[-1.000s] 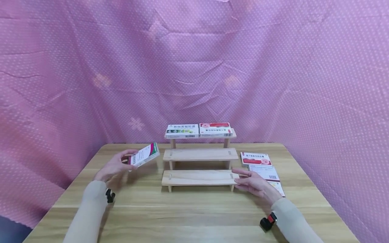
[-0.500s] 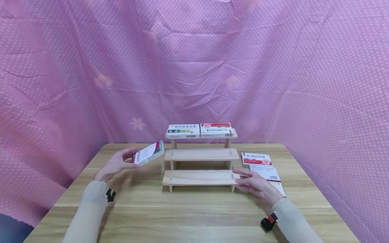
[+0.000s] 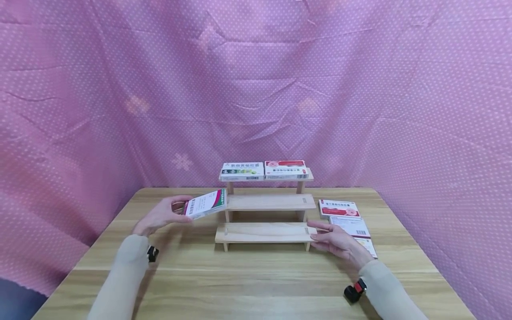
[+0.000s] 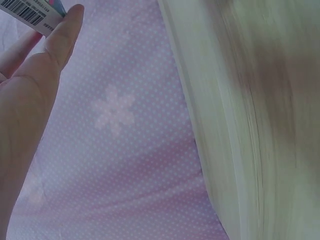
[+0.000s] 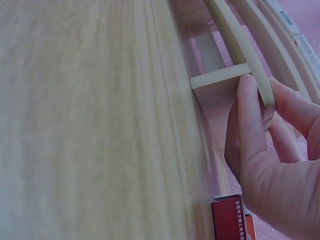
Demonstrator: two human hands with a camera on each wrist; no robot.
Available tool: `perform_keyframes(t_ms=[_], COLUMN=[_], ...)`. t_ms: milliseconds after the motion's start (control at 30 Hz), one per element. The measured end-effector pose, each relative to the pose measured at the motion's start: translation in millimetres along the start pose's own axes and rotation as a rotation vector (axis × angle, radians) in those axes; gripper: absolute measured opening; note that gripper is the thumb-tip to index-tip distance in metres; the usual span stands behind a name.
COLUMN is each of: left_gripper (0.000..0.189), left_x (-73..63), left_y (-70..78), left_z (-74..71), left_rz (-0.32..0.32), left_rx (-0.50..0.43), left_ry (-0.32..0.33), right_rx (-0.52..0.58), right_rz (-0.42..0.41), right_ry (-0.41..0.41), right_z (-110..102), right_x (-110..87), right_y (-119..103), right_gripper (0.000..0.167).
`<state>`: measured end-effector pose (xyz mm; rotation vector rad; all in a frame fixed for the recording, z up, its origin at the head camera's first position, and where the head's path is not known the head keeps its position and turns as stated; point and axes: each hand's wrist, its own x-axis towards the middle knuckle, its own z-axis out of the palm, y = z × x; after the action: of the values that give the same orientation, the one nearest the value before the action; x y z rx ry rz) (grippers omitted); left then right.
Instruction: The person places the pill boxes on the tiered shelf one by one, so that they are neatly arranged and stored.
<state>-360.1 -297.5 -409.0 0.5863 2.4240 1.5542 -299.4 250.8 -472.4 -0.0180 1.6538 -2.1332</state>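
A white medicine box (image 3: 206, 203) with a green and magenta end is pinched at its left end by my left hand (image 3: 166, 213). It is tilted, its right end overlapping the left end of the middle shelf in the head view. The left wrist view shows a barcode on the medicine box (image 4: 30, 12) beside the fingers. My right hand (image 3: 338, 242) grips the right end of the lowest step of the three-tier wooden stand (image 3: 264, 232), thumb and fingers on either side of the board (image 5: 252, 65) in the right wrist view.
Two medicine boxes, one white and green (image 3: 242, 171) and one red and white (image 3: 285, 170), lie side by side on the top shelf. Right of the stand, a red and white box (image 3: 340, 209) and further white boxes (image 3: 350, 226) lie on the wooden table (image 3: 248, 284). A pink curtain (image 3: 256, 89) hangs behind.
My left hand has carried the medicine box rightward, up to the left end of the middle shelf. The right hand keeps its grip on the lowest step.
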Motion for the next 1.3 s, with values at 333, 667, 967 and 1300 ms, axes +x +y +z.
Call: perform_keyframes(t_ms=[333, 667, 967, 1300], left_gripper=[0.085, 0.086, 0.082, 0.082], left_x=[12.9, 30.2, 35.8, 44.0], left_y=[10.3, 22.4, 23.8, 24.6], left_z=[25.5, 48.5, 63.8, 84.4], left_rz=[0.033, 0.036, 0.123, 0.098], left_rx=[0.082, 0.146, 0.069, 0.066], left_ry=[0.002, 0.049, 0.078, 0.180], right_rx=[-0.016, -0.035, -0.024, -0.020], right_rz=[-0.003, 0.014, 0.014, 0.012], right_ry=[0.000, 0.025, 0.016, 0.008], right_z=[0.2, 0.2, 0.6, -1.8], right_x=[0.1, -2.0, -1.4, -1.5], right_y=[-0.7, -2.2, -1.8, -2.3], right_gripper=[0.060, 0.063, 0.064, 0.063])
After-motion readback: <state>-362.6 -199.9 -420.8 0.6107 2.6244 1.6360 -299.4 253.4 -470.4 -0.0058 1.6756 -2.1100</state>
